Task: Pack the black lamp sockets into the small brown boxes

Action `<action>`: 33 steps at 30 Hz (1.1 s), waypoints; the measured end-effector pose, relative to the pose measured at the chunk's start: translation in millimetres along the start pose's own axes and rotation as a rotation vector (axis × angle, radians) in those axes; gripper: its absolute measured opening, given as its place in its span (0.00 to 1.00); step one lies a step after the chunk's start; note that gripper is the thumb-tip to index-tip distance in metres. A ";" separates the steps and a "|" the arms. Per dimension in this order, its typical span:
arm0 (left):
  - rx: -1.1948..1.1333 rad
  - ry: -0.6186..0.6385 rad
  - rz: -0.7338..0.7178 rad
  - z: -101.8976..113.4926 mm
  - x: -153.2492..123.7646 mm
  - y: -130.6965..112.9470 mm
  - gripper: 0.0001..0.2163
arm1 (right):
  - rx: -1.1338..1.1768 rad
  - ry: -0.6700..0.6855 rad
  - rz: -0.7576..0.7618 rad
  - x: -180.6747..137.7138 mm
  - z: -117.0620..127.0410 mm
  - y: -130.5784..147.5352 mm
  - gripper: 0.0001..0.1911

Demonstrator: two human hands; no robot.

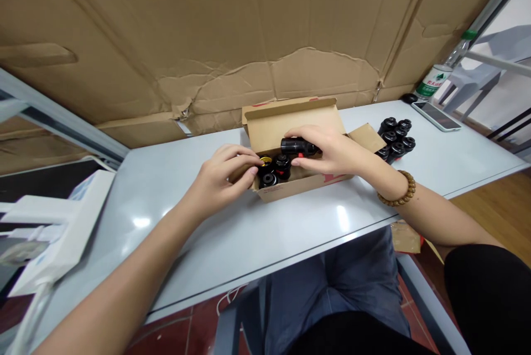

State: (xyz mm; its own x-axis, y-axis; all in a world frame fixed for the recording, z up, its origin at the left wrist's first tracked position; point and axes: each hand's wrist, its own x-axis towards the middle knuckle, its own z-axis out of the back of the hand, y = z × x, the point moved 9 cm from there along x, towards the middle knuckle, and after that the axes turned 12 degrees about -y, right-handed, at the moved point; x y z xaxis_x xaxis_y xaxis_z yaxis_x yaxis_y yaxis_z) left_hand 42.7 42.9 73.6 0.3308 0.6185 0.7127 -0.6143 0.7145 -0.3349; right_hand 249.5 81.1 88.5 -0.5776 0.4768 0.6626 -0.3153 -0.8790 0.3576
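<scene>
An open cardboard box (276, 193) sits on the table before me, its lid (294, 117) tipped back. Inside its left end stand several black cylindrical parts (282, 164); one part (265, 162) shows a yellow ring inside its top. My left hand (226, 175) is bent around the left end of the box, fingertips by the yellow-ringed part. Held over the box, lying on its side, is a black cylindrical part (291, 146) with a red piece; the fingers and thumb of my right hand (326, 150) are closed on it. My palm hides its far end.
More black cylindrical parts (397, 139) stand grouped right of the box, near its side flap (367, 136). A water bottle (435, 78) and a phone (436, 116) are at the back right. A white power strip (68, 239) lies left. Cardboard (232, 23) walls the back.
</scene>
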 end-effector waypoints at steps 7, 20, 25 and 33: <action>0.011 0.012 0.010 -0.1 0.2 2.0 0.10 | 0.010 0.051 0.045 0.5 0.7 8.2 0.18; 0.003 0.009 -0.011 0.0 0.1 0.6 0.10 | -0.022 0.006 0.024 0.2 0.0 1.3 0.18; 0.006 0.004 -0.013 0.5 0.8 -0.7 0.10 | -0.023 0.017 0.010 -0.1 -0.5 1.6 0.17; 0.005 0.017 0.031 -0.9 -0.2 3.2 0.11 | 0.004 0.058 -0.022 0.2 -0.3 4.2 0.21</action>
State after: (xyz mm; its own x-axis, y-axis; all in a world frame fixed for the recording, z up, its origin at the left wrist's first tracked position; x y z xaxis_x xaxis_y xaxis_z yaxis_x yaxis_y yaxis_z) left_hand 41.3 45.4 71.9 0.3237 0.6460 0.6913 -0.6277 0.6933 -0.3539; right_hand 247.8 77.5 90.0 -0.6136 0.4953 0.6150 -0.3254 -0.8682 0.3745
